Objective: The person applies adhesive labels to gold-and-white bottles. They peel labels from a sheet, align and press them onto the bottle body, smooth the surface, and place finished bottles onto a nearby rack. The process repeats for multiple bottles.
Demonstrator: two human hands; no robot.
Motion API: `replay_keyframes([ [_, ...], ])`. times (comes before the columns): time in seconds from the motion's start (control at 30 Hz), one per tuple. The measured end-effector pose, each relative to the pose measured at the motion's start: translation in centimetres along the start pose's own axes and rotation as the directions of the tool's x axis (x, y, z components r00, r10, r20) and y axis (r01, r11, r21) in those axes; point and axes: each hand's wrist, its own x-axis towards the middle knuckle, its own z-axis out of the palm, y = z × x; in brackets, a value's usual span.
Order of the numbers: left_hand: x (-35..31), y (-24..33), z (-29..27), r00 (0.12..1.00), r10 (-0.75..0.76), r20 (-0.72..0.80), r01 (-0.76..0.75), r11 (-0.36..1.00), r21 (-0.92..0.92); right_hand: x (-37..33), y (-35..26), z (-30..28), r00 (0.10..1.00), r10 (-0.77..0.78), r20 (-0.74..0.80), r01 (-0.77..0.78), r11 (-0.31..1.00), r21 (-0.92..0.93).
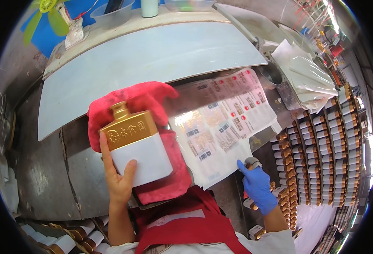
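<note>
A flat-sided bottle (142,158) with a gold neck and shoulder and a white lower body lies tilted over a red cloth (131,93). My bare left hand (119,180) grips it from the near left, thumb on the white face and fingers along the left edge. My right hand (258,186), in a blue glove, is at the near right corner of a stack of printed label sheets (214,127). A small grey rounded object (251,161) shows between its thumb and fingers; its kind is unclear.
A pale board (152,55) spans the far side of the table. Beyond it stand a green fan (46,17), a clear plastic tub (112,15) and a pale cup (149,7). White plastic sheeting (303,76) lies at far right, above racks of similar bottles (322,152). More bottles (63,241) sit lower left.
</note>
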Motion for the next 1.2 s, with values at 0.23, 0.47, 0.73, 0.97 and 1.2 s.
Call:
replay_keyframes([
  [0.23,0.2,-0.2,0.1,1.0,0.024,-0.001,-0.024,0.999,0.023,6.0,0.7,2.4,0.984,-0.046,-0.171,0.056,0.997,0.053],
  [0.47,0.2,-0.3,0.3,1.0,-0.013,-0.02,0.013,1.0,-0.011,6.4,0.7,2.2,0.998,-0.053,-0.043,0.054,0.998,0.012],
  [0.73,0.1,-1.0,-0.1,1.0,-0.011,-0.003,0.012,0.999,0.05,19.0,15.5,-5.5,0.903,0.378,-0.206,-0.192,0.782,0.594],
  [0.97,-0.3,-1.1,-0.2,0.996,-0.081,-0.037,0.078,0.993,-0.086,36.5,26.7,-8.0,0.895,0.434,-0.105,-0.249,0.68,0.689],
  [1.2,-0.3,-1.0,-0.9,0.998,-0.061,0.019,0.054,0.959,0.279,43.9,29.9,-7.4,0.928,0.365,-0.081,-0.325,0.896,0.303],
])
